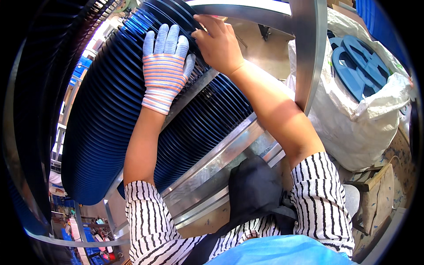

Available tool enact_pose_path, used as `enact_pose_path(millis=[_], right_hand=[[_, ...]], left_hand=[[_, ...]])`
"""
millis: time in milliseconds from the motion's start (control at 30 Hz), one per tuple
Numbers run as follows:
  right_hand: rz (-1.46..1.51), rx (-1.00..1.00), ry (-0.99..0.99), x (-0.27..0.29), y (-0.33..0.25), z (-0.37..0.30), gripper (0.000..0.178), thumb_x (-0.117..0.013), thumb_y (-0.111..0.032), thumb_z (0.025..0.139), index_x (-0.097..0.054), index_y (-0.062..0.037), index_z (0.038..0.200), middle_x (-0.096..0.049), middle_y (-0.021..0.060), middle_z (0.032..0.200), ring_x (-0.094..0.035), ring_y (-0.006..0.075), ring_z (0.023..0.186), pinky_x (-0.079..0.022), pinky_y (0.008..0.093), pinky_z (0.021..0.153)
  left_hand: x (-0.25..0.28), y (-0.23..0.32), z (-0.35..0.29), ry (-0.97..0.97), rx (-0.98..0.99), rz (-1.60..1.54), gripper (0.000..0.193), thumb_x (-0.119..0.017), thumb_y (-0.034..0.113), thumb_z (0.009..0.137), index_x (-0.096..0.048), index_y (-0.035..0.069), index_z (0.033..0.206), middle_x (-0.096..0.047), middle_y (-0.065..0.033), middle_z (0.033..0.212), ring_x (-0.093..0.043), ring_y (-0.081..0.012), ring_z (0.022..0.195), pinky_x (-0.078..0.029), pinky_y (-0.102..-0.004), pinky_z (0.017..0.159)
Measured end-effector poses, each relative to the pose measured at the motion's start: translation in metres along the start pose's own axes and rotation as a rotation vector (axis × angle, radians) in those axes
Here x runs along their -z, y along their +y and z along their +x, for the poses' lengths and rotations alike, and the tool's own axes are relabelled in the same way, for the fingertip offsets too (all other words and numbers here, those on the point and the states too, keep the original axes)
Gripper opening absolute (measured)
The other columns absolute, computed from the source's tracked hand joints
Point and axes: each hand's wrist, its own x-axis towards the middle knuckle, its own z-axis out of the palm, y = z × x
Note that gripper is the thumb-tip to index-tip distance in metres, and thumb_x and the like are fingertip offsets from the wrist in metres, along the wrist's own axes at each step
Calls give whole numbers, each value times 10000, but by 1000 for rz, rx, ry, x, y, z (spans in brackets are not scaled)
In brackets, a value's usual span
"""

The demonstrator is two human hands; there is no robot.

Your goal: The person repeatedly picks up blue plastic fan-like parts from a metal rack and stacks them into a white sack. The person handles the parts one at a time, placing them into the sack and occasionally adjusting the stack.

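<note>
A long, tightly packed row of dark blue round discs (104, 110) curves across the left and middle of the head view. My left hand (165, 70), in a striped knit glove, lies flat across the disc rims near the far end, fingers stretched out. Beside it, my bare right hand (223, 46) has its fingers bent at the rim of a dark blue disc (183, 15) at that end. The exact grip of its fingertips is partly hidden. Below both hands runs a metal bar (190, 95), with more dark discs (203, 128) showing under it.
A metal frame post (310, 53) stands right of my right forearm. Beyond it, a white woven sack (353, 137) holds blue spoked reel sides (360, 66). A worn low stool (377, 198) is at the lower right. Another dark disc stack (35, 97) rises at far left.
</note>
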Motion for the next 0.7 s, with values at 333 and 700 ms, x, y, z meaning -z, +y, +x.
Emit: enact_pose_path(millis=[333,700], right_hand=[[-56,-89,-69,2,-11,0,159,-674,-146,735,-653,-105,887,-502,46,1360,-459,256,1233,-402,412,940],[190,-191,245,37,-35,14,87,-619,-43,774,-564,-15,836,-510,175,1346,-607,325,1048,-518,380,827]], left_hand=[[1,-3,1,55,3,-26,517,-639,338,821,-537,74,1254,-558,-130,1206,-478,-319,1204,-280,-474,1080],[2,-5,9,67,13,-50,471,-640,336,798,-572,46,1162,-577,-130,1129,-501,-317,1151,-328,-445,1054]])
